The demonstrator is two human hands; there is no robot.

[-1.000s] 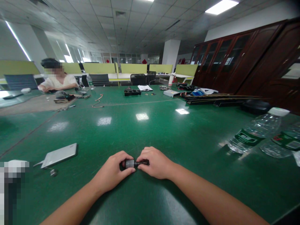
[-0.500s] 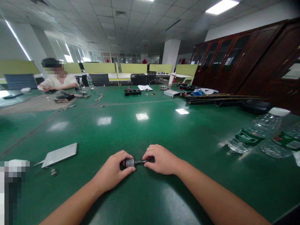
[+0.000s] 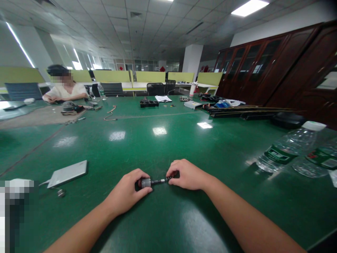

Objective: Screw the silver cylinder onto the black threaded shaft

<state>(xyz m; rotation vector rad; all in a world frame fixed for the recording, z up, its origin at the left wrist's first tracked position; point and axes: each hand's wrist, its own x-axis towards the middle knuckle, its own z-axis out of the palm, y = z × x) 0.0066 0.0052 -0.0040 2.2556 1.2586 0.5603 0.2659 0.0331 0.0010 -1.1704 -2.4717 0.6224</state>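
My left hand [image 3: 129, 191] is closed round a grey metal cylinder [image 3: 146, 182] low in the middle of the view. A thin dark shaft [image 3: 157, 182] with a bright tip points right from the cylinder. Just beyond that tip, my right hand [image 3: 185, 174] pinches a small dark coiled piece [image 3: 168, 179], which looks like a spring. The coil lies in line with the shaft, at its tip; whether they touch is too small to tell. Both hands are just over the green table [image 3: 147, 151].
A silver flat device [image 3: 68, 174] with a cable and a small metal part [image 3: 61, 193] lie at the left. Water bottles [image 3: 284, 151] stand at the right. Black rails [image 3: 237, 111] and a black tray [image 3: 149, 103] lie farther back. A person [image 3: 65, 88] sits at the far left.
My right hand has moved slightly right and away from the cylinder, showing the shaft's bright tip and the coil. My left hand has stayed in place. The seated person's head has turned slightly.
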